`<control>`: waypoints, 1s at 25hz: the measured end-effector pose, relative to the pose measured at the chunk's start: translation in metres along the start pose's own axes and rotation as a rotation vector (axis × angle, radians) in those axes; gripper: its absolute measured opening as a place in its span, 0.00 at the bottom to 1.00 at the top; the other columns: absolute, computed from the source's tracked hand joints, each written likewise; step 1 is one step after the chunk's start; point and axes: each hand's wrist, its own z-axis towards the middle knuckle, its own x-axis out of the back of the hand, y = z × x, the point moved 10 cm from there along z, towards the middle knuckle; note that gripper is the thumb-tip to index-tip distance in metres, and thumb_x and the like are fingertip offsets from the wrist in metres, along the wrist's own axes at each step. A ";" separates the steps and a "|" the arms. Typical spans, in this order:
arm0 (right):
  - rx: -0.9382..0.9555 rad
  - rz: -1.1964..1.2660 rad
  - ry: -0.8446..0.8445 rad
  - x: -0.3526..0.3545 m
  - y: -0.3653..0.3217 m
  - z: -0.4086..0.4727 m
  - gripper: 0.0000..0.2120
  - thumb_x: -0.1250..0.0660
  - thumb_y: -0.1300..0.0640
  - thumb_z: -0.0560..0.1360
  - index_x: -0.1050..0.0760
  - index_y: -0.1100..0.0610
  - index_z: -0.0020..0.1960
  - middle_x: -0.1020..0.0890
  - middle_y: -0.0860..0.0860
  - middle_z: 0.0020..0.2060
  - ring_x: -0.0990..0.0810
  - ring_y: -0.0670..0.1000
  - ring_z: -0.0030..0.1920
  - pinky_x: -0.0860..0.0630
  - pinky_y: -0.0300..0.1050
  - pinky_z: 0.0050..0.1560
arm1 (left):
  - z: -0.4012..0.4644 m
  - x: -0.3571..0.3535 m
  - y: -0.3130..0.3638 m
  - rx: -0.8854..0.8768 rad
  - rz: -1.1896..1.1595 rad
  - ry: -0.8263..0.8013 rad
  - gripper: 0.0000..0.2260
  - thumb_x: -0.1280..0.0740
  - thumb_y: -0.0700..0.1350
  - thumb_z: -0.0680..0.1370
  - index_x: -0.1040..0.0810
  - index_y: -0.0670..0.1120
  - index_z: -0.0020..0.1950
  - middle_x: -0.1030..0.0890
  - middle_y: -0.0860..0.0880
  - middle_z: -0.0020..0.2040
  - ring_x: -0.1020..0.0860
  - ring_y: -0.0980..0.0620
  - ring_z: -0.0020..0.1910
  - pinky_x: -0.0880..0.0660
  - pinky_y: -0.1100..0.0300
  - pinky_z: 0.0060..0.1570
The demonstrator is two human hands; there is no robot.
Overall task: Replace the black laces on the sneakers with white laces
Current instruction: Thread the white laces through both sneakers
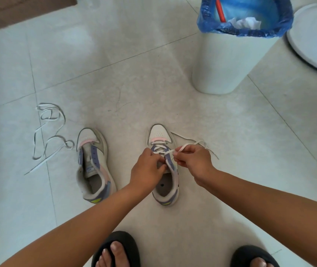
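Two sneakers (126, 162) on tiled floor (134, 83).

light: soft, even daylight, not dim | shadows: faint on the pale tiled floor (153, 83) | glare: none | blur: slight, worst at the edges | edges: lines bend outward

Right sneaker (161, 135) upright on floor, toe pointing away, white lace (187, 145) crossed through lower eyelets, free end trailing right, left sneaker (94, 162) unlaced beside it, spare white lace (49, 132) tangled further left
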 end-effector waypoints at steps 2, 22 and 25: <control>0.025 -0.042 0.033 0.001 0.002 -0.001 0.07 0.27 0.67 0.70 0.21 0.56 0.38 0.17 0.53 0.33 0.20 0.50 0.36 0.22 0.40 0.41 | 0.003 -0.001 -0.001 0.003 -0.023 0.018 0.08 0.35 0.48 0.76 0.19 0.52 0.54 0.33 0.52 0.47 0.29 0.53 0.49 0.34 0.63 0.42; 0.237 -0.401 -0.086 -0.010 -0.028 0.005 0.12 0.25 0.65 0.67 0.23 0.52 0.30 0.16 0.51 0.36 0.19 0.48 0.36 0.19 0.46 0.45 | 0.010 -0.006 -0.005 0.054 -0.179 0.006 0.09 0.33 0.46 0.77 0.18 0.49 0.56 0.30 0.47 0.52 0.30 0.51 0.54 0.31 0.63 0.51; 0.222 -0.457 -0.152 -0.015 -0.029 0.005 0.12 0.25 0.67 0.66 0.23 0.54 0.31 0.16 0.52 0.36 0.20 0.46 0.35 0.20 0.43 0.44 | 0.009 -0.006 -0.003 0.049 -0.181 0.000 0.09 0.33 0.46 0.77 0.18 0.50 0.56 0.29 0.47 0.52 0.31 0.51 0.54 0.31 0.63 0.50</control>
